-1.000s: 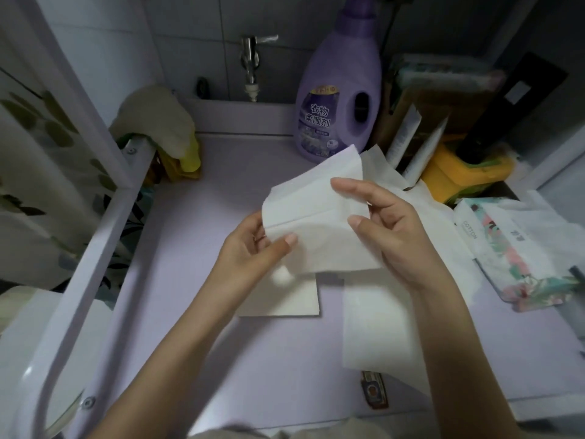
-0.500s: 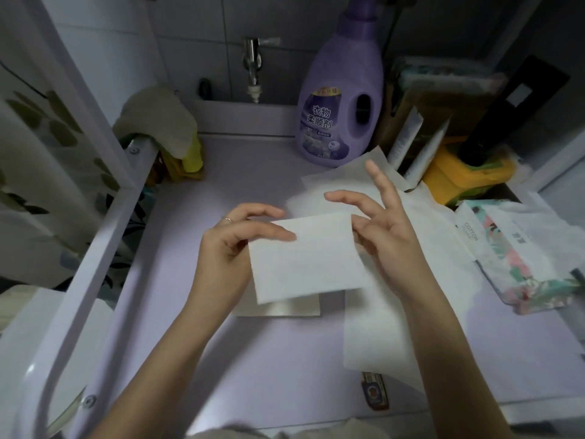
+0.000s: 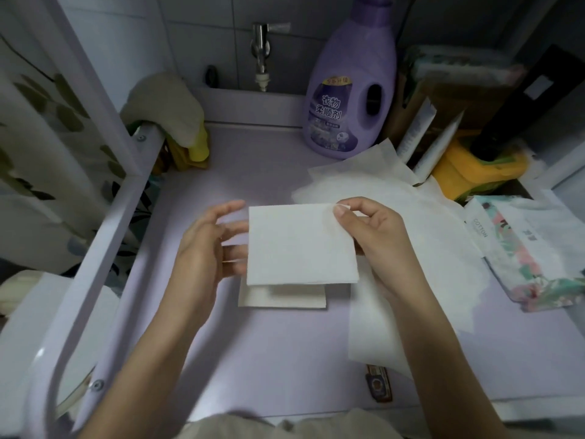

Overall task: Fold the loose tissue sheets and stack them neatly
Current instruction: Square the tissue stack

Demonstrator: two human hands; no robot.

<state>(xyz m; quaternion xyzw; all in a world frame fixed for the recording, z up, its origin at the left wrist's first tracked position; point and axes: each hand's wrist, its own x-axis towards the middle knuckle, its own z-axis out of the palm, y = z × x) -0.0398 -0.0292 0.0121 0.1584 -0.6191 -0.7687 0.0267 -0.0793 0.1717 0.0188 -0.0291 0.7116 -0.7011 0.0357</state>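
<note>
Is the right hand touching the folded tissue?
Touching. The head view shows the right hand pinching the folded tissue at its top right corner, with the thumb lying on the sheet.

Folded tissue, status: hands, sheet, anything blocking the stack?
Right hand pinches folded tissue, top corner; left hand open at its left edge. Held over stack, not yet down. Loose sheets right of stack.

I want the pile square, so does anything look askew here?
Yes. The folded tissue that the right hand pinches by a corner sits offset to the right of the folded piece beneath it, so their edges don't line up. The loose sheets on the right lie fanned and crooked.
</note>
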